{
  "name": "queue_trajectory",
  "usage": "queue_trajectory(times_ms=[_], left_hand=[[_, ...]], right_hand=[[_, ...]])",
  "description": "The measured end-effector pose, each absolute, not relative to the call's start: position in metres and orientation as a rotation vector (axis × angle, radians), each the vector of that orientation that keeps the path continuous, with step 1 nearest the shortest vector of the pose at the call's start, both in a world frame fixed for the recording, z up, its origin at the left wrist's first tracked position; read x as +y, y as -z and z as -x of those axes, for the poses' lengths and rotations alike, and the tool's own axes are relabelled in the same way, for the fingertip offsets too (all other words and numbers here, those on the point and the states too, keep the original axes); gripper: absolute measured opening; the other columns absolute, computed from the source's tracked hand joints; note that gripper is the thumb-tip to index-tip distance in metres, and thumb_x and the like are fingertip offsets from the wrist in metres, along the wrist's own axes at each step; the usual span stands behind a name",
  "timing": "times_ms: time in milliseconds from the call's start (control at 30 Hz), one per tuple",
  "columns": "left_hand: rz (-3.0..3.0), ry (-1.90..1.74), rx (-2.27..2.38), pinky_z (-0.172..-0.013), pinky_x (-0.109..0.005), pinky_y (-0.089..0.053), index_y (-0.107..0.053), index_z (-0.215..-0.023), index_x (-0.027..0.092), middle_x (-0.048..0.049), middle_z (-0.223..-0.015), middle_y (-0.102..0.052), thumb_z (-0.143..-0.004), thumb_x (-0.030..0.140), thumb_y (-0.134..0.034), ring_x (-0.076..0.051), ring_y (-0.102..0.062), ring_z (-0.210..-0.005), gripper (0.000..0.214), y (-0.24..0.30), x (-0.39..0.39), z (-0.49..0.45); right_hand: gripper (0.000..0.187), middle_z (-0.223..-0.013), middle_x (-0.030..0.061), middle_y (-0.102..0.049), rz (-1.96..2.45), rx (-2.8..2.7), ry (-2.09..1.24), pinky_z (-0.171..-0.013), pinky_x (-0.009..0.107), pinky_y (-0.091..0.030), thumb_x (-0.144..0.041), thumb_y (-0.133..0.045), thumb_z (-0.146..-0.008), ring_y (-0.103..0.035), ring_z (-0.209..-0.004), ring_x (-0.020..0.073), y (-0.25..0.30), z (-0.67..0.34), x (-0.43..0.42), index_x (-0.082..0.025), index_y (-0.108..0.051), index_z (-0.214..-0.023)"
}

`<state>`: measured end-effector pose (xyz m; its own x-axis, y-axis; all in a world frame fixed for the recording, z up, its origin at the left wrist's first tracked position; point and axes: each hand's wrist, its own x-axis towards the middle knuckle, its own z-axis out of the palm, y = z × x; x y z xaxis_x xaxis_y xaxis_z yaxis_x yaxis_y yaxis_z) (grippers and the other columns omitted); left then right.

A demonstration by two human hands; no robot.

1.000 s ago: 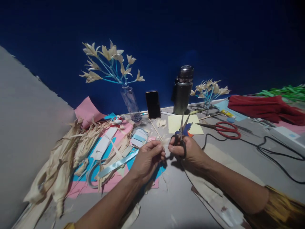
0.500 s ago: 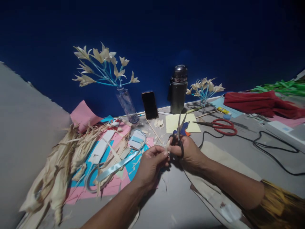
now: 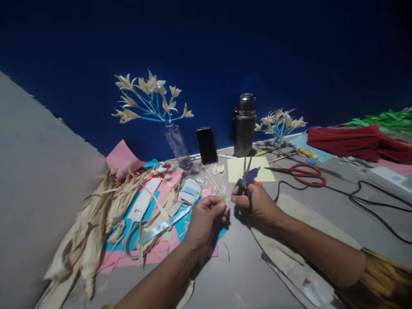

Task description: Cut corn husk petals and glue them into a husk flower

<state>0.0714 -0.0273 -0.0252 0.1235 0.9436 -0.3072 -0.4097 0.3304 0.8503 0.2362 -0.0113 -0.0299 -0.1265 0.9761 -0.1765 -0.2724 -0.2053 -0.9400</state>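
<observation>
My right hand [image 3: 257, 205] is closed around the black handles of a small pair of scissors [image 3: 246, 179], whose blades point up and away from me. Just left of it, my left hand [image 3: 206, 219] pinches a small pale piece of dried husk [image 3: 222, 194] between thumb and fingertips. The two hands are close together above the grey table [image 3: 234, 274], a small gap between them.
Dried husks [image 3: 93, 223] lie heaped at the left over pink and blue paper [image 3: 154, 253]. A bottle with husk flowers [image 3: 151, 101], a phone [image 3: 206, 145], a steel flask [image 3: 243, 124], yellow paper [image 3: 238, 168], red scissors [image 3: 302, 172], a black cable [image 3: 370, 206] and red cloth [image 3: 357, 143] stand further back.
My hands have drawn slightly apart, the left one lowering a little with the husk piece. The scissor blades have closed up. The view has shifted slightly.
</observation>
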Motion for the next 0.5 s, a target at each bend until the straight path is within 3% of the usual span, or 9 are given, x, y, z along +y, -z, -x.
queue_trajectory(times_ms=[267, 500], left_hand=[[-0.788, -1.103, 1.01, -0.054, -0.022, -0.045, -0.064, -0.078, 0.015, 0.001, -0.06, -0.064, -0.064, 0.022, -0.084, -0.01, -0.058, -0.054, 0.026, 0.0302, -0.0321, -0.0734], [-0.875, -1.038, 1.015, -0.053, -0.023, -0.044, -0.063, -0.075, 0.016, 0.001, -0.058, -0.062, -0.069, 0.026, -0.081, -0.011, -0.055, -0.051, 0.022, 0.0341, -0.0347, -0.0741]], right_hand=[[0.037, -0.067, -0.0034, -0.062, 0.935, -0.984, -1.664, -0.058, 0.026, -0.047, -0.028, -0.087, -0.062, -0.06, -0.059, 0.0146, 0.0291, -0.2318, -0.0167, -0.018, -0.06, -0.086], [0.032, -0.058, -0.0056, -0.057, 1.023, -0.956, -1.659, -0.048, 0.023, -0.04, -0.022, -0.085, -0.061, -0.054, -0.049, 0.0121, 0.0309, -0.231, -0.0155, -0.018, -0.059, -0.08]])
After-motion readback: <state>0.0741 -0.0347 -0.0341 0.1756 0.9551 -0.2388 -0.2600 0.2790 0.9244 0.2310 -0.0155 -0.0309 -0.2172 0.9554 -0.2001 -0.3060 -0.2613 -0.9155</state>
